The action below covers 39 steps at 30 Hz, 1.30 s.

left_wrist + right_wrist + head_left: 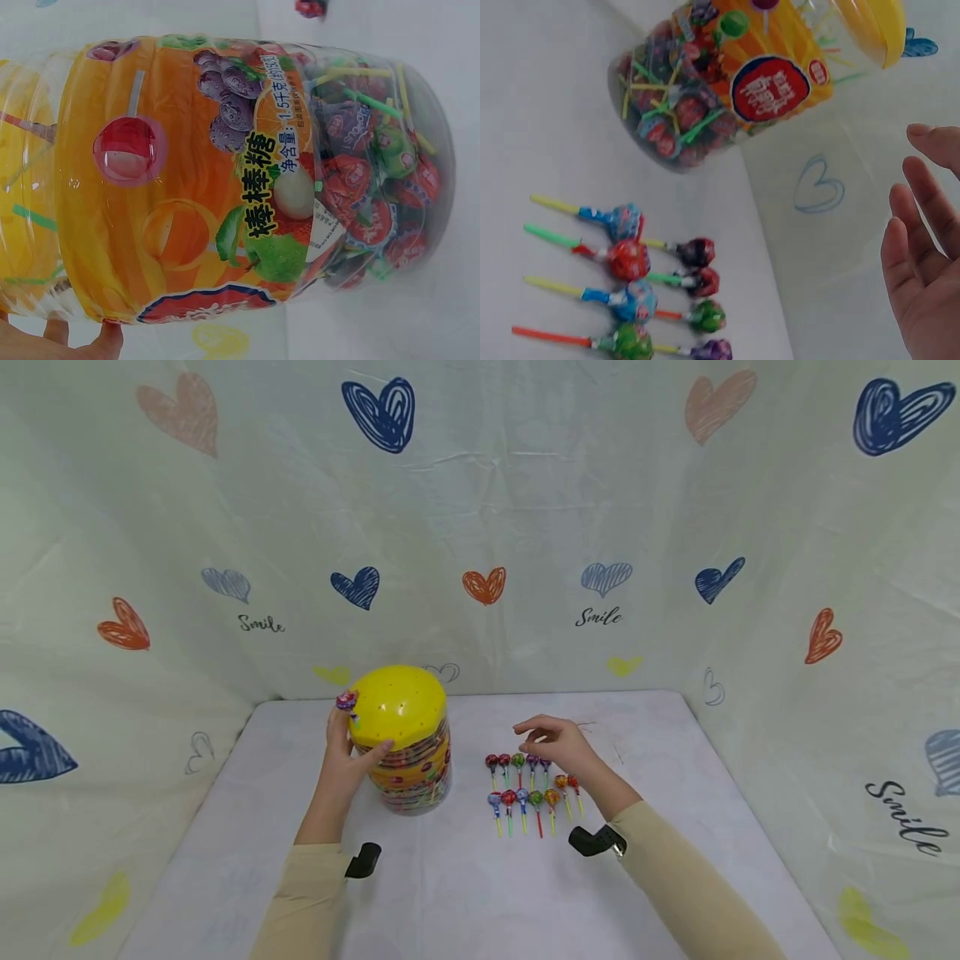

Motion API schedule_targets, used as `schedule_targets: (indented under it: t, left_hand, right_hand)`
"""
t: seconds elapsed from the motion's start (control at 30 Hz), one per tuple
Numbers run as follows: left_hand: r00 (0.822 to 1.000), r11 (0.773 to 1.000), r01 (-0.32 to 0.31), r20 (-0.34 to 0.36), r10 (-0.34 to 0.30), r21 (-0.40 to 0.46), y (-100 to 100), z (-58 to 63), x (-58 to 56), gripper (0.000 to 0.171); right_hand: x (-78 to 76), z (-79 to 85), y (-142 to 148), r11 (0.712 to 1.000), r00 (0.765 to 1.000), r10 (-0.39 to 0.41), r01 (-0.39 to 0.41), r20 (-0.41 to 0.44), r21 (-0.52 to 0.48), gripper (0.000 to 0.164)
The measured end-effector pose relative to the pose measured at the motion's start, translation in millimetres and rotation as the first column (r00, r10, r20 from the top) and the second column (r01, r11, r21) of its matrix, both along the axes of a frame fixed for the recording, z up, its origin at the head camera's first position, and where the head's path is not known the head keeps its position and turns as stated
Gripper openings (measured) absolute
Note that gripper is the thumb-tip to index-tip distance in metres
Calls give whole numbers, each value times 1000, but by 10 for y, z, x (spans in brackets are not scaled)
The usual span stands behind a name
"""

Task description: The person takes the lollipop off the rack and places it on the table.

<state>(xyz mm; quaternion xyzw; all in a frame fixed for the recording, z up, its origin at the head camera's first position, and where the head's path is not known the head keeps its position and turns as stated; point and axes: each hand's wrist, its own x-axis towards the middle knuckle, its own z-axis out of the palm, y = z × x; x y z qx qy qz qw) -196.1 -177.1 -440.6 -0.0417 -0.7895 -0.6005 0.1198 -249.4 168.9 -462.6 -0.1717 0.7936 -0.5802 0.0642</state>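
Note:
My left hand grips a clear plastic lollipop jar near its yellow lid, with the thumb across the front. Right by those fingertips, at the lid's left edge, a lollipop with a red and purple wrapper shows. In the left wrist view the jar has an orange label and loose lollipops inside. My right hand hovers past the far row of lollipops, fingers loosely bent. Nothing lies between those fingers in the right wrist view.
Two rows of wrapped lollipops lie on the white tabletop right of the jar, sticks toward me. Two more lie at their right end. A white curtain printed with hearts hangs behind and along both sides.

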Motion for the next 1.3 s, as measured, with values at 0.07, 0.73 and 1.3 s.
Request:
schedule_targets:
  t: [0.07, 0.73, 1.3]
  left_hand:
    - [1000, 1000, 9, 5, -9, -2, 40, 102, 64, 89]
    - [999, 1000, 9, 43, -10, 7, 90, 246, 163, 88]
    - [998, 1000, 6, 55, -5, -8, 1, 55, 31, 90]
  right_hand:
    - [20, 96, -97, 999, 999, 36, -36, -14, -27, 27]
    - [-2, 634, -1027, 955, 964, 199, -231, -175, -185, 25]
    - [-147, 982, -1578, 902, 924, 364, -381, -117, -202, 30]
